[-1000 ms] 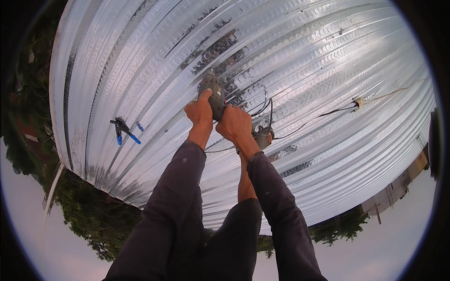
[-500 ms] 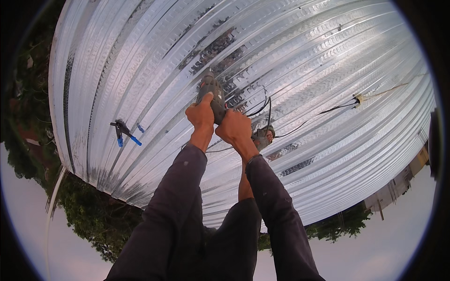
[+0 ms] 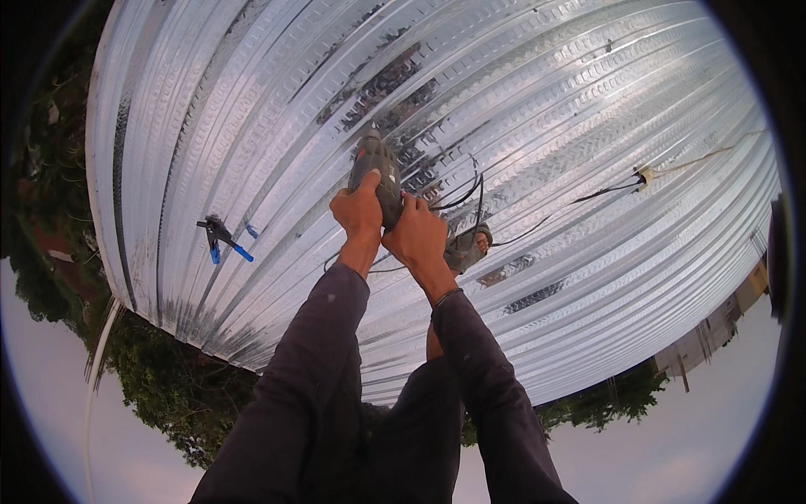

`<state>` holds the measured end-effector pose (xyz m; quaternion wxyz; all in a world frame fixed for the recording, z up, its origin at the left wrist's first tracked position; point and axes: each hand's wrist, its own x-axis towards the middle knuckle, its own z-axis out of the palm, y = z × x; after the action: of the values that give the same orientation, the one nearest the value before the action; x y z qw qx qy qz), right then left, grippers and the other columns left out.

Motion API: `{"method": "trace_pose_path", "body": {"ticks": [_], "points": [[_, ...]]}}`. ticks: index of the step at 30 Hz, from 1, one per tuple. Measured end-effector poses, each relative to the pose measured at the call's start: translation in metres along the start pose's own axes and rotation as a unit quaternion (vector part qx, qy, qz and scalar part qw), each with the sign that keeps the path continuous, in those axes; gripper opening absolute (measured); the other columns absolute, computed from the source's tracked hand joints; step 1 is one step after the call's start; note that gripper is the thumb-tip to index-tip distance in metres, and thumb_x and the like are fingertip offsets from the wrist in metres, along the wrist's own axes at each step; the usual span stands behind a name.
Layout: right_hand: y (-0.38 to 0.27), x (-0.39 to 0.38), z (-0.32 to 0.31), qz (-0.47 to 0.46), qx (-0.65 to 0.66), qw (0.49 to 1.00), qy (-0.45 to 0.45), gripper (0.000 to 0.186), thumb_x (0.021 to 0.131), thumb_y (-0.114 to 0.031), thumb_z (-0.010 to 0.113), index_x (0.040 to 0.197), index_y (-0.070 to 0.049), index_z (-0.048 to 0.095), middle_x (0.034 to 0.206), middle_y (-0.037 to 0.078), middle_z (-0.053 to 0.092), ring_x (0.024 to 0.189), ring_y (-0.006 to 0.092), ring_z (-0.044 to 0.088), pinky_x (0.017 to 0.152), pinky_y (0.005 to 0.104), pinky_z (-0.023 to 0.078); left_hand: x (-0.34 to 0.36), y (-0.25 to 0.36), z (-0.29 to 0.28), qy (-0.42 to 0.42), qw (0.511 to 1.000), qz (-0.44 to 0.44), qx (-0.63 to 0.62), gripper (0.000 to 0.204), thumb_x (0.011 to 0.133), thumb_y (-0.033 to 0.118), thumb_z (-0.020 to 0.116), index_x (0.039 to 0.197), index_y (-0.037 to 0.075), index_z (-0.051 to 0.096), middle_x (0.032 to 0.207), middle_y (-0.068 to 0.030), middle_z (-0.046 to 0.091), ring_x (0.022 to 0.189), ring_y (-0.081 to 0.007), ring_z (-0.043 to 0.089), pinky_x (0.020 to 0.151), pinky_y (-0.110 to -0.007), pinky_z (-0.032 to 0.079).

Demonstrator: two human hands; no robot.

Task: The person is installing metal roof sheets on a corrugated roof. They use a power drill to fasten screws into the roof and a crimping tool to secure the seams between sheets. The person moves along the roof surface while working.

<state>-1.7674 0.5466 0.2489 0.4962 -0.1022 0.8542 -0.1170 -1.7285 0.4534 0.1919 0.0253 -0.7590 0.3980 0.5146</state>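
Both hands grip a dark grey corded power drill [image 3: 379, 172] whose nose points away from me at the ribbed, silvery metal sheeting [image 3: 277, 143]. My left hand [image 3: 359, 210] is wrapped round the left side of the drill body, thumb on top. Behind and to the right, my right hand [image 3: 420, 235] is closed on its rear and handle. The black cord [image 3: 480, 197] loops out on the right of the drill. Whether the tip touches the metal cannot be made out.
A black clamp with blue tips [image 3: 222, 239] lies on the sheeting to the left. At the right a cord connection [image 3: 643, 178] rests on the ribs. My foot in a dark shoe [image 3: 468, 248] stands beside the right hand. Trees [image 3: 176, 395] show past the sheet's edge.
My right forearm and hand have shifted slightly left, and the drill has tilted a little. Both hands keep their hold on it. The clamp has not moved.
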Motion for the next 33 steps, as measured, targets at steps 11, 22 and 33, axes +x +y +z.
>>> {"method": "trace_pose_path", "body": {"ticks": [11,22,33], "points": [[0.03,-0.014,0.034,-0.088,0.011,0.99,0.108,0.066,0.069,-0.013,0.076,0.131,-0.003,0.057,0.114,0.012,0.064,0.093,0.0328,0.068,0.077,0.0445,0.052,-0.011,-0.021,-0.008,0.014,0.998,-0.005,-0.058,0.047,0.077,0.022,0.083,0.098,-0.017,0.068,0.092,-0.0196,0.071,0.077,-0.0242,0.068,0.07,-0.036,0.055],[0.0,0.009,0.001,-0.043,-0.056,0.997,0.003,0.034,0.069,-0.027,0.079,0.085,-0.002,0.065,0.083,0.015,0.07,0.078,0.0345,0.073,0.07,0.0454,0.056,-0.006,0.005,-0.007,0.011,0.992,-0.087,-0.096,0.046,0.08,0.021,0.082,0.102,-0.017,0.067,0.096,-0.0185,0.07,0.079,-0.024,0.068,0.07,-0.036,0.056],[-0.012,0.03,-0.043,-0.05,-0.084,0.993,-0.065,0.036,0.068,-0.023,0.078,0.092,0.001,0.068,0.082,0.017,0.07,0.075,0.0352,0.073,0.068,0.044,0.057,-0.02,0.038,0.013,0.007,0.984,-0.115,-0.136,0.051,0.083,0.019,0.078,0.115,-0.018,0.063,0.109,-0.0197,0.068,0.087,-0.0253,0.069,0.075,-0.036,0.057]]}}
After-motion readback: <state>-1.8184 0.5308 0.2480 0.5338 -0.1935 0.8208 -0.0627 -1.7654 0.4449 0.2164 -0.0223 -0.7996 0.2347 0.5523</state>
